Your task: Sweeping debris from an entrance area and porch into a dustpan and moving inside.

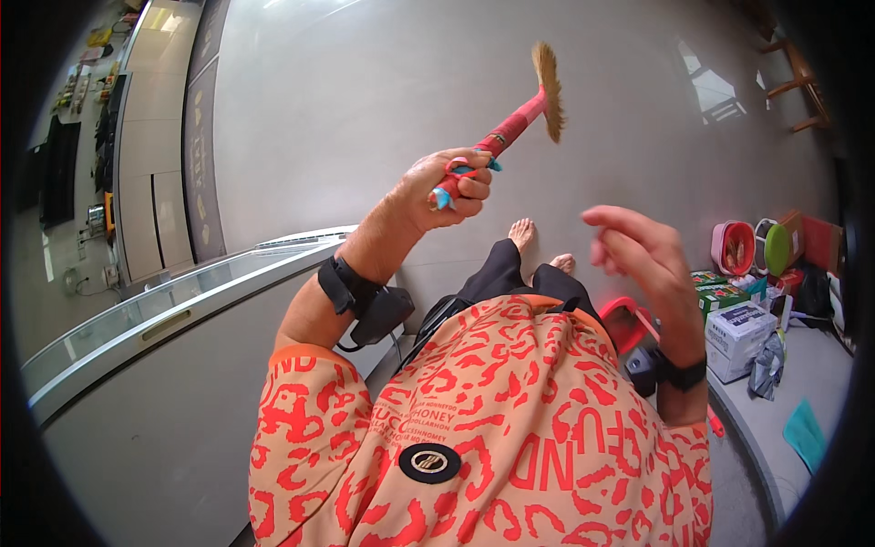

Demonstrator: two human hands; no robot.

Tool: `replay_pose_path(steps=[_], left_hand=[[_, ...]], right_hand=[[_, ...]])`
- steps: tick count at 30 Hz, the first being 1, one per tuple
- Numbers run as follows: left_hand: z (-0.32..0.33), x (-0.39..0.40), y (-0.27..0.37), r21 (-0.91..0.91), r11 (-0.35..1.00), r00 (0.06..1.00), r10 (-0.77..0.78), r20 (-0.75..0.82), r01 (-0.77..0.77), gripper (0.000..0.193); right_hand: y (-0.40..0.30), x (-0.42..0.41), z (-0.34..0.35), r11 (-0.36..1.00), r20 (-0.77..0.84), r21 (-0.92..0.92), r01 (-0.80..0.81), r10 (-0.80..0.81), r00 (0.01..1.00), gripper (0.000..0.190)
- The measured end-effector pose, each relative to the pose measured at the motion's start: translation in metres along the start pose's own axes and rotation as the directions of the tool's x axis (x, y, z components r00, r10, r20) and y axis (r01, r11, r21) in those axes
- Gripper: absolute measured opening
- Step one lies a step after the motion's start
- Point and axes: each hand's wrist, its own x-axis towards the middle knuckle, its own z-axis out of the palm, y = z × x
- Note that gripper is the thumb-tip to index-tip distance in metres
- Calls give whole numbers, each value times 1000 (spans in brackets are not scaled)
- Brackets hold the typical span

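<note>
My left hand (451, 188) is wrapped around the handle of a short broom, close to its end. The broom (509, 130) has a red-wrapped handle with blue and pink ties, and its straw head points away from me above the floor. To the right, my right hand (636, 243) is raised and slightly blurred, fingers partly curled and no object seen in it. A red dustpan (618, 325) with a long pinkish handle is partly hidden behind my right forearm and shirt.
A glass-topped white chest freezer (164, 390) stands on my left. The grey floor (342, 123) spreads ahead of my bare feet (521, 234). On the right are cardboard boxes (737, 338), a pink basin (731, 247), a grey plastic bag (767, 366) and a teal cloth (806, 431). Wooden furniture legs (793, 89) show far right.
</note>
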Motion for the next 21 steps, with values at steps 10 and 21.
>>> replay_pose_path(steps=[10,21], left_hand=[[75,-56,-19,160,976,989,146,-2,-144,11],[106,-51,-39,98,995,994,-28,102,18,25]], right_hand=[[1,67,44,870,212,361,-335,273,938,41],[-10,63,67,354,90,917,-184,265,960,21]])
